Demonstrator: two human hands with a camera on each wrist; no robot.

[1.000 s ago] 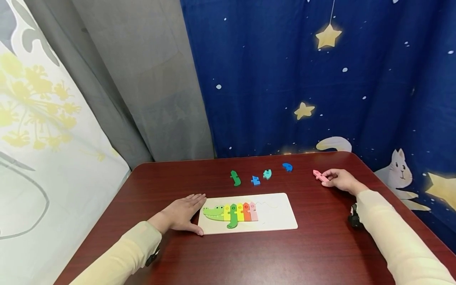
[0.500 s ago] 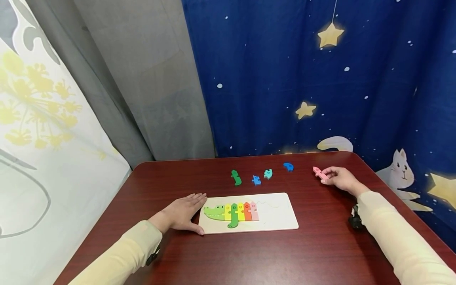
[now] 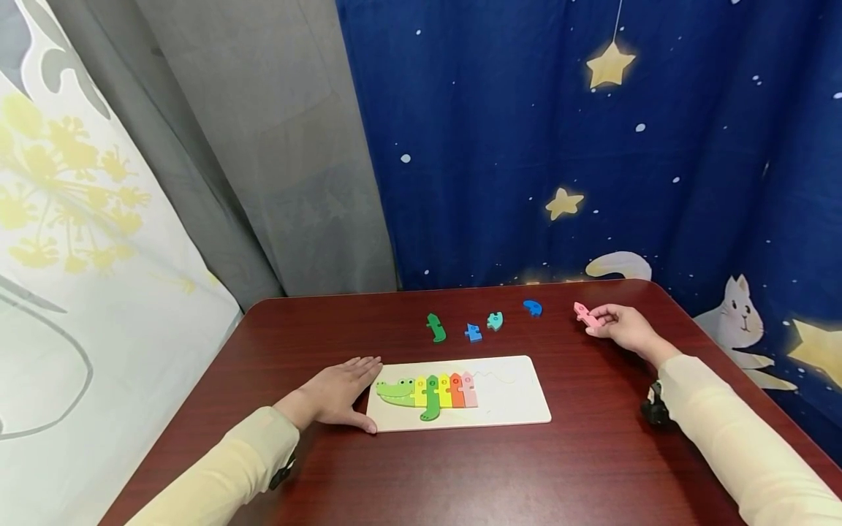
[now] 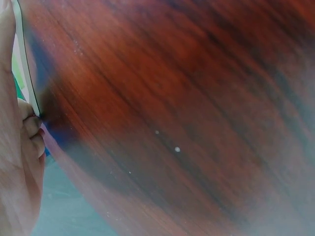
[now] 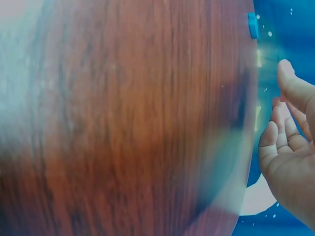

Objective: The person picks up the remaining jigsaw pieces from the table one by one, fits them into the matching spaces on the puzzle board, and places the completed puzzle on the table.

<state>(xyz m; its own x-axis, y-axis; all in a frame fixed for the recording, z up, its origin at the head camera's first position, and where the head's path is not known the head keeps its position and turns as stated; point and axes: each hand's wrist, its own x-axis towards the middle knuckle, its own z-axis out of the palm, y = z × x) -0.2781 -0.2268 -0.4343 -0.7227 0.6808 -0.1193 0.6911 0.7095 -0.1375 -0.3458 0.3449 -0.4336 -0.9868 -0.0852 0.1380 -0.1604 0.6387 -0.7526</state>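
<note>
In the head view my right hand (image 3: pixel 625 326) pinches a pink puzzle piece (image 3: pixel 585 315) by its near end, over the far right of the table. The right wrist view shows the thumb and curled fingers of that hand (image 5: pixel 290 142), with the piece mostly hidden. My left hand (image 3: pixel 340 393) rests at the left edge of a pale wooden puzzle board (image 3: pixel 513 394), fingers extended. On the board lies a row of joined pieces: a green crocodile head (image 3: pixel 397 393), yellow and green segments, an orange one, and a light pink one (image 3: pixel 468 390) at the right end.
Loose puzzle pieces lie behind the board: a dark green leg-shaped one (image 3: pixel 435 328), a blue one (image 3: pixel 473 333), a teal one (image 3: pixel 495 321) and a dark blue curved one (image 3: pixel 533 308). The dark red table (image 3: pixel 460 475) ends at curtains (image 3: pixel 473 146) behind.
My right hand has shifted slightly left with the pink piece, which now sits a little farther back. My left hand and the board have stayed in place.
</note>
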